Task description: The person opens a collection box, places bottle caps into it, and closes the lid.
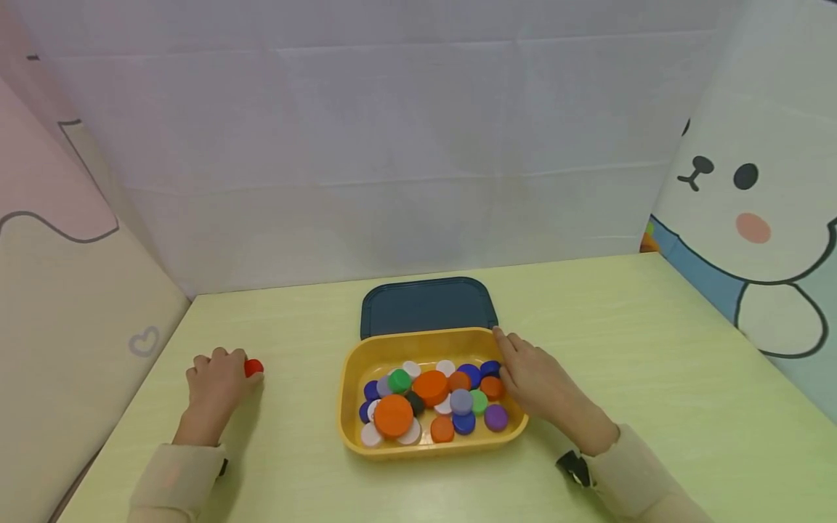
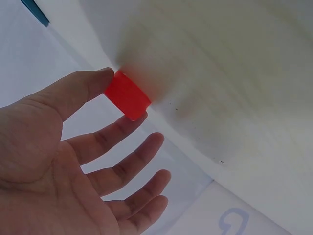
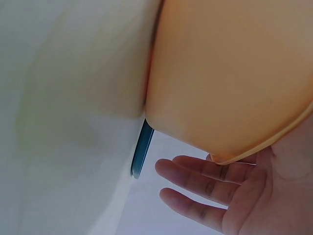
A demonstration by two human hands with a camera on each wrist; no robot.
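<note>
My left hand pinches a red bottle cap between thumb and index finger, close over the left part of the table; the other fingers are spread loosely. To the right, my right hand rests against the right rim of a yellow plastic box. Its fingers reach nearly straight past the box's far right corner, and its thumb is hidden in the right wrist view. Inside the box lie many loose bottle caps, among them a large orange cap, a green cap and a purple cap.
A dark blue lid lies flat on the pale table right behind the box. A white cloth hangs along the table's back edge. Printed panels flank both sides, the right one with a cartoon face.
</note>
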